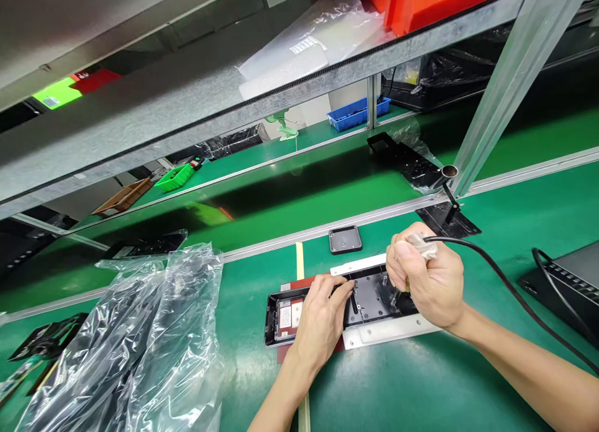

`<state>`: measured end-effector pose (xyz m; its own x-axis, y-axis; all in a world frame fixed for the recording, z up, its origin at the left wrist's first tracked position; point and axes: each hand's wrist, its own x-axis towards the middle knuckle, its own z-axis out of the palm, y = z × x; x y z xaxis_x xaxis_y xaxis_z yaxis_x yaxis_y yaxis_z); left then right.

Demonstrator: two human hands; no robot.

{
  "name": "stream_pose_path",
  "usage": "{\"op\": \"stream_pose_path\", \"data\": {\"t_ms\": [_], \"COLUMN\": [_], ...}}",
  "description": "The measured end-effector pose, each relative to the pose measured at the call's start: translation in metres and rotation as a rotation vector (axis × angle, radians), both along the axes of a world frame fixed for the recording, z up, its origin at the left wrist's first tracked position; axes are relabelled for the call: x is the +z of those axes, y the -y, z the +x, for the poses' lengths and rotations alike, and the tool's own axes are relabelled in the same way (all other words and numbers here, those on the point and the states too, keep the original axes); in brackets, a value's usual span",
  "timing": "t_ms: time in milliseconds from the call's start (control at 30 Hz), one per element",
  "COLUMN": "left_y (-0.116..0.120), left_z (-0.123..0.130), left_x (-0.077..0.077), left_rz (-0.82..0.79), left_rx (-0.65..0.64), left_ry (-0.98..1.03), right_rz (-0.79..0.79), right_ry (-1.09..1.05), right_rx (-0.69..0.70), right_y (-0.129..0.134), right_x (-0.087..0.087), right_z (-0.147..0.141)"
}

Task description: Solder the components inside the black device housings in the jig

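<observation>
A long black plastic housing (369, 302) lies open side up between two white rails (393, 332). Under its left part is a reddish-brown plate (284, 354). My left hand (321, 313) lies across the housing's middle with fingers bent over it, gripping it. My right hand (435, 282) is closed in a fist above the right part, around a corded tool (423, 245). Only the tool's whitish top shows, with a black cable (498, 271) running off to the right; its lower end is mostly hidden, so I cannot tell its kind. A small black cover (345, 240) lies behind the housing.
Clear plastic bags (173, 332) with dark contents lie at left. A metal rail (322, 225) edges the green bench. Back right stands a black bracket with a round tube (448, 173); a dark device (568, 282) sits at right. A shelf (196, 135) crosses overhead, above a blue bin (355, 115).
</observation>
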<state>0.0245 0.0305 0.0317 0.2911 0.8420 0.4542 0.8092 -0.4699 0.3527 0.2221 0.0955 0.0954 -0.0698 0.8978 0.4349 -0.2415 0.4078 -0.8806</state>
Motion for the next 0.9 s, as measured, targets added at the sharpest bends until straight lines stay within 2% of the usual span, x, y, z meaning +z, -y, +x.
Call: {"op": "stream_pose_path", "data": {"t_ms": [133, 367, 567, 733, 900], "left_y": [0.002, 0.001, 0.009, 0.014, 0.016], "left_z": [-0.003, -0.003, -0.01, -0.017, -0.02], "left_x": [-0.003, -0.003, 0.001, -0.012, -0.022], "left_rz": [0.001, 0.001, 0.025, 0.095, 0.084], "left_rx": [0.011, 0.012, 0.067, 0.135, 0.114], "left_ry": [0.059, -0.064, 0.065, 0.165, 0.213], "right_rz": [0.016, 0.024, 0.009, -0.005, 0.017], "right_ry": [0.005, -0.004, -0.026, -0.029, -0.153], "right_rx": [-0.007, -0.008, 0.003, 0.037, 0.125], "right_y": [-0.001, 0.0, -0.001, 0.0, 0.004], "right_x": [-0.001, -0.001, -0.004, -0.006, -0.001], "right_z": [0.0, 0.0, 0.001, 0.002, 0.001]}}
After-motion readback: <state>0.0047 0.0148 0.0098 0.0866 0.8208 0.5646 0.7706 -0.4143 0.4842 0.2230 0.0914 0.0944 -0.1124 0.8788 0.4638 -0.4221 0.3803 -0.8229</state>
